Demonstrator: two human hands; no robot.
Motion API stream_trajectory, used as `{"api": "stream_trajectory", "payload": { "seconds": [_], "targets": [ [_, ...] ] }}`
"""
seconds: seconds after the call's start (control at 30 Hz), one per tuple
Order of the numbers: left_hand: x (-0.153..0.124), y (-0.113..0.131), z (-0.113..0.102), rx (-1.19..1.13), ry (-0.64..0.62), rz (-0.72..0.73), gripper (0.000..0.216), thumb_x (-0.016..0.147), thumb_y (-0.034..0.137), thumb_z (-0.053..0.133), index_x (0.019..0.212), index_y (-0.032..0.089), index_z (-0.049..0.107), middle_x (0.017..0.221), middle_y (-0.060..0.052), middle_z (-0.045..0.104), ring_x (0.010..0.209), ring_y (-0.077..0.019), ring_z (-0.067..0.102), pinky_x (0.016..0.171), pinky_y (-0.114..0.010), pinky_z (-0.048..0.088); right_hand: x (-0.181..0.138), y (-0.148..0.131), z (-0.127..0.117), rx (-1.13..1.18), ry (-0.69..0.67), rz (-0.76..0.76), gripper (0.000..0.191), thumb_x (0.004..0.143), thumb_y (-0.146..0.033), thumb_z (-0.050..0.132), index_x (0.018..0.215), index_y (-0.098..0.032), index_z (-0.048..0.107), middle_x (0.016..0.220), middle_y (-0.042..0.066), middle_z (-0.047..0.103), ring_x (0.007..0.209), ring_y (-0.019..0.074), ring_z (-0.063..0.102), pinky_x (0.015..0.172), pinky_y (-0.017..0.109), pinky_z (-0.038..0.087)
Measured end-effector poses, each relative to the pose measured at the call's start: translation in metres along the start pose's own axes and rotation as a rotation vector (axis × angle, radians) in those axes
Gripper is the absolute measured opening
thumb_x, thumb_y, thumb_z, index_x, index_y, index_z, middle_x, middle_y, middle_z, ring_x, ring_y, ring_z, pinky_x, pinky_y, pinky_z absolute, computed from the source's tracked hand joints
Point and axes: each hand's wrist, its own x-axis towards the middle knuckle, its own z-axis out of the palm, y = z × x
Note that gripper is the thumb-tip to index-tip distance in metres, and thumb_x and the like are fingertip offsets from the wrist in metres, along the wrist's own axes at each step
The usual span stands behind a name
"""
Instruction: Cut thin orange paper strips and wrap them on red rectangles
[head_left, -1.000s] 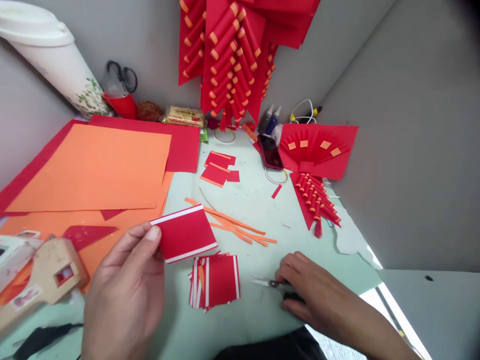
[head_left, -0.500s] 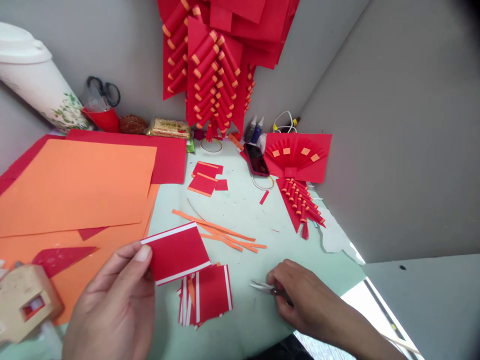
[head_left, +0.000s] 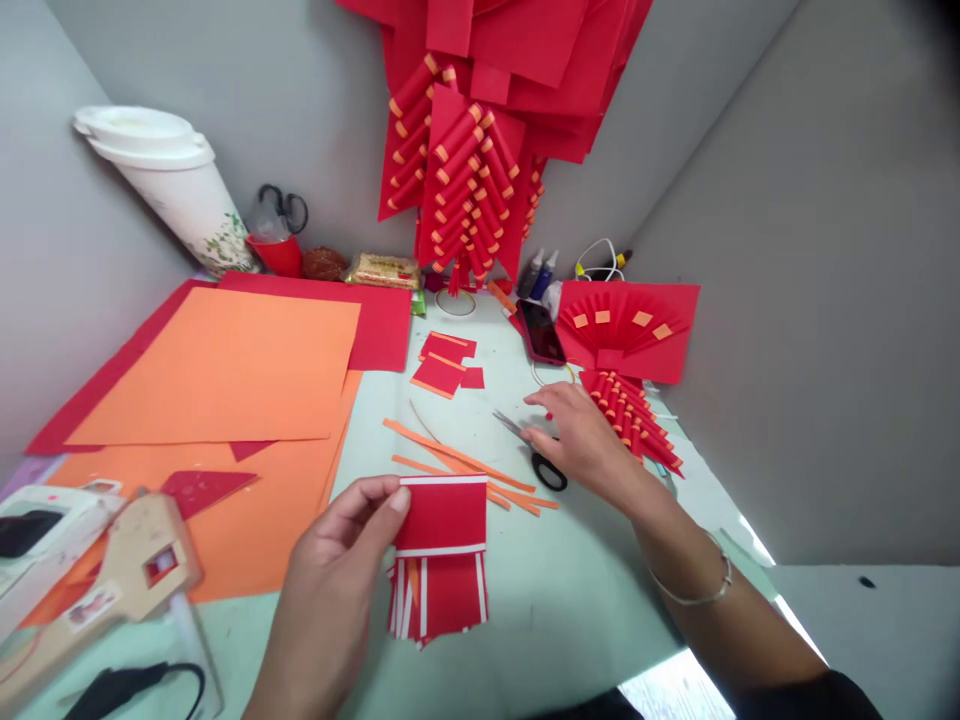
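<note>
My left hand (head_left: 337, 575) pinches a red paper card (head_left: 444, 515) with white strips along its top and bottom edges. Just below that card, a loose stack of similar red cards with white strips (head_left: 454, 595) lies on the table. My right hand (head_left: 581, 435) is over a pair of black-handled scissors (head_left: 550, 472), its thumb and fingers apart. The scissors lie on the table with blades pointing away to the left, partly hidden by the thumb. Thin orange paper strips (head_left: 465, 462) lie between the two hands.
Orange sheets (head_left: 225, 370) and a glue gun (head_left: 142, 560) are at left. Small red pieces (head_left: 439, 375) lie farther back. A phone (head_left: 541, 332) and a red fan decoration (head_left: 630, 330) stand at the back right. Firecracker-like paper decorations (head_left: 472, 180) hang behind.
My right hand has moved away from me and let go of the scissors, which now lie on the table. The left-hand card has levelled out above the stack. The view has shifted left.
</note>
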Motion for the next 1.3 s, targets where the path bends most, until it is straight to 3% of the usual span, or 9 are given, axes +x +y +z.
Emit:
{"api": "stream_trajectory", "payload": {
  "seconds": [0.07, 0.1, 0.17, 0.27, 0.47, 0.6, 1.0, 1.3],
  "targets": [
    [0.0, 0.0, 0.001, 0.055, -0.025, -0.008, 0.031, 0.075, 0.046, 0.076, 0.095, 0.026, 0.066, 0.087, 0.003, 0.071, 0.076, -0.0151, 0.064, 0.066, -0.022, 0.053, -0.012, -0.029, 0.0, 0.068, 0.237, -0.214, 0.014, 0.089, -0.022, 0.061, 0.102, -0.018, 0.064, 0.101, 0.01, 0.066, 0.099, 0.0236, 0.059, 0.09, 0.04, 0.047],
    [-0.001, 0.001, 0.002, 0.094, -0.036, -0.007, 0.03, 0.075, 0.048, 0.076, 0.093, 0.026, 0.066, 0.085, 0.004, 0.07, 0.074, -0.0142, 0.063, 0.065, -0.021, 0.052, -0.019, -0.044, 0.001, 0.13, 0.291, -0.322, 0.009, 0.091, -0.019, 0.06, 0.099, -0.019, 0.064, 0.094, 0.007, 0.067, 0.094, 0.0211, 0.061, 0.085, 0.037, 0.049],
    [-0.002, 0.004, 0.006, 0.193, -0.051, 0.01, 0.03, 0.074, 0.051, 0.075, 0.089, 0.026, 0.067, 0.081, 0.004, 0.069, 0.071, -0.0136, 0.062, 0.063, -0.02, 0.051, -0.032, -0.069, 0.007, 0.215, 0.289, -0.465, 0.007, 0.092, -0.016, 0.058, 0.095, -0.018, 0.063, 0.089, 0.006, 0.067, 0.084, 0.0181, 0.062, 0.078, 0.033, 0.05],
    [-0.006, 0.012, 0.013, 0.324, -0.06, 0.05, 0.031, 0.072, 0.054, 0.074, 0.082, 0.024, 0.067, 0.078, 0.003, 0.07, 0.071, -0.015, 0.063, 0.062, -0.021, 0.051, -0.043, -0.087, 0.024, 0.195, 0.319, -0.532, 0.009, 0.091, -0.014, 0.056, 0.096, -0.015, 0.064, 0.086, 0.008, 0.067, 0.076, 0.0179, 0.061, 0.07, 0.032, 0.051],
    [-0.012, 0.015, 0.018, 0.461, -0.092, 0.127, 0.029, 0.076, 0.053, 0.068, 0.078, 0.024, 0.068, 0.074, 0.0, 0.071, 0.068, -0.0172, 0.065, 0.061, -0.023, 0.052, -0.045, -0.079, 0.047, 0.087, 0.34, -0.506, 0.014, 0.092, -0.012, 0.052, 0.098, -0.016, 0.064, 0.084, 0.008, 0.068, 0.073, 0.0185, 0.061, 0.067, 0.032, 0.052],
    [-0.014, 0.012, 0.017, 0.547, -0.108, 0.203, 0.025, 0.081, 0.051, 0.064, 0.082, 0.026, 0.068, 0.074, 0.001, 0.07, 0.068, -0.0173, 0.066, 0.063, -0.024, 0.052, -0.046, -0.078, 0.049, 0.098, 0.338, -0.487, 0.014, 0.092, -0.012, 0.052, 0.1, -0.017, 0.063, 0.084, 0.007, 0.068, 0.075, 0.0182, 0.063, 0.068, 0.031, 0.054],
    [-0.02, 0.009, 0.018, 0.808, -0.075, 0.654, 0.007, 0.089, 0.032, 0.061, 0.091, 0.03, 0.067, 0.076, 0.007, 0.067, 0.067, -0.0102, 0.063, 0.061, -0.018, 0.047, -0.048, -0.082, 0.051, 0.163, 0.32, -0.427, 0.012, 0.092, -0.012, 0.054, 0.097, -0.018, 0.064, 0.084, 0.006, 0.067, 0.077, 0.0165, 0.063, 0.071, 0.029, 0.055],
    [-0.018, 0.007, 0.019, 0.836, -0.067, 0.753, 0.009, 0.089, 0.028, 0.06, 0.093, 0.029, 0.068, 0.075, 0.005, 0.066, 0.064, -0.0127, 0.061, 0.057, -0.022, 0.045, -0.046, -0.083, 0.052, 0.182, 0.322, -0.383, 0.014, 0.093, -0.014, 0.053, 0.092, -0.02, 0.065, 0.081, 0.004, 0.068, 0.074, 0.0151, 0.063, 0.07, 0.027, 0.055]
  ]
}}
